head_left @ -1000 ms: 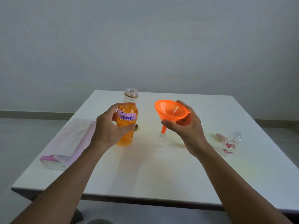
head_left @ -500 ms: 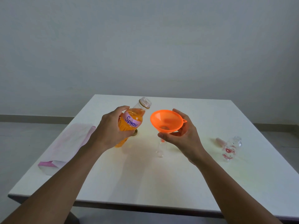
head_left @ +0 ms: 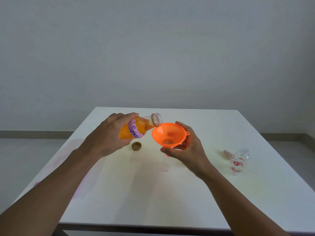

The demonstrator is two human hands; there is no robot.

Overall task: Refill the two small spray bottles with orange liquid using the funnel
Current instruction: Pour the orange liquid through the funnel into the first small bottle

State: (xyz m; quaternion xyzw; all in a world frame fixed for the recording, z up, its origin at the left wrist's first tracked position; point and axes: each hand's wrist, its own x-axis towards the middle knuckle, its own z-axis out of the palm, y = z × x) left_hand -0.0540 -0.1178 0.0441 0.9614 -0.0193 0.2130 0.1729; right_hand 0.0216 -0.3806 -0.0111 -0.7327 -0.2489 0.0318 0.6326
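My left hand grips the large bottle of orange liquid labelled "Spray", tipped almost level with its open mouth at the rim of the orange funnel. My right hand holds the funnel from below, its spout set in a small clear spray bottle that stands on the white table. Only the lower part of that bottle shows. A second small spray bottle with red flowers stands open at the right.
A gold cap lies on the table under the large bottle. A pinkish spray top lies beside the flowered bottle. A pale pink cloth lies along the table's left edge. A grey wall rises behind.
My left hand has lifted the large bottle and tipped it from upright to nearly level, bringing its mouth to the funnel's rim. The cap on the table has come into sight.
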